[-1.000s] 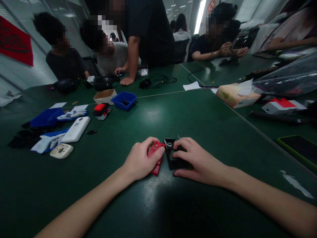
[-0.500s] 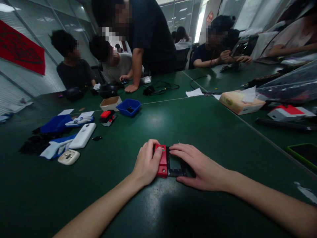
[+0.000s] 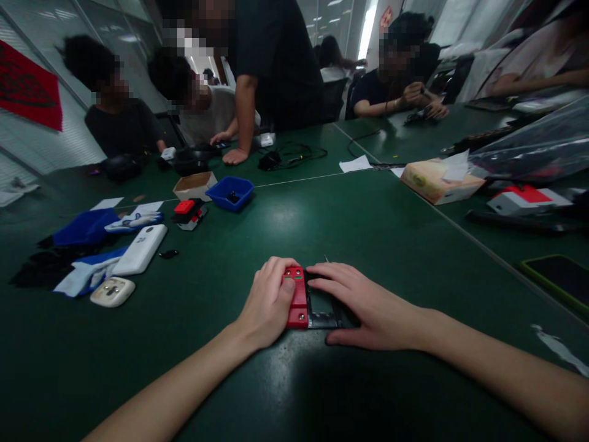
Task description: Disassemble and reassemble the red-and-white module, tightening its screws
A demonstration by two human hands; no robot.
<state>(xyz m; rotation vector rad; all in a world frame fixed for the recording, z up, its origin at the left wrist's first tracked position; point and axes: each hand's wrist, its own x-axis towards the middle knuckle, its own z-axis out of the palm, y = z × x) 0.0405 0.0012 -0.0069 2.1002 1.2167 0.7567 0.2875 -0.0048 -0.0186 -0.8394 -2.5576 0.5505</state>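
Observation:
On the green table (image 3: 368, 227) just in front of me lies a small red plastic part (image 3: 296, 297) pressed against the left side of a black frame (image 3: 322, 307). My left hand (image 3: 265, 304) is curled round the red part, thumb on its top. My right hand (image 3: 363, 304) lies over the black frame, fingers reaching to its far edge and holding it down. Both pieces rest flat on the table and touch each other.
At left lie blue-and-white gloves (image 3: 87, 270), a white case (image 3: 138, 248), a cream part (image 3: 113, 291), a red-and-black unit (image 3: 188, 212), a cardboard box (image 3: 196, 182) and a blue bin (image 3: 229, 193). A tissue box (image 3: 435, 179) and a phone (image 3: 556, 276) sit right. Several people sit across the table.
The red part, held apart and tilted a second ago, has been brought flat against the black frame's left side. Both hands have closed in together over the two pieces.

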